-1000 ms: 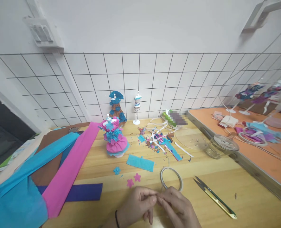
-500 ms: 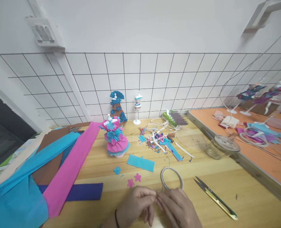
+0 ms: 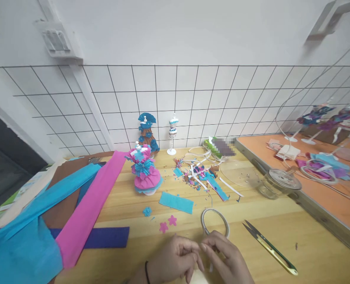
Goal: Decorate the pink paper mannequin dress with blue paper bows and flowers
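My left hand (image 3: 179, 258), with a black band at the wrist, is near the table's front edge, its fingers curled together. Beside it, my right hand (image 3: 226, 256) pinches thumb and fingers; its fingertips almost meet the left ones. Whatever lies in either pinch is too small to make out. A small white strip (image 3: 211, 268) shows beneath my right fingers. Just behind the right hand lies a tape roll (image 3: 203, 221), partly covered by it. Two pink paper flowers (image 3: 172, 220) and a blue paper flower (image 3: 146, 212) lie beyond my left hand. Golden-handled thread snips (image 3: 271, 248) rest at right.
A blue paper strip (image 3: 176, 202) lies mid-table before a heap of paper scraps (image 3: 203, 175). A pink-dressed mini mannequin (image 3: 146, 177) and two more stand behind. Crepe paper sheets (image 3: 94, 209) cover the left. At right are a clear lidded container (image 3: 281, 181) and an orange table (image 3: 334, 201).
My fingertips were pressed together and have come slightly apart. The right hand has turned a little, and a white strip now shows below it. The view has shifted slightly.
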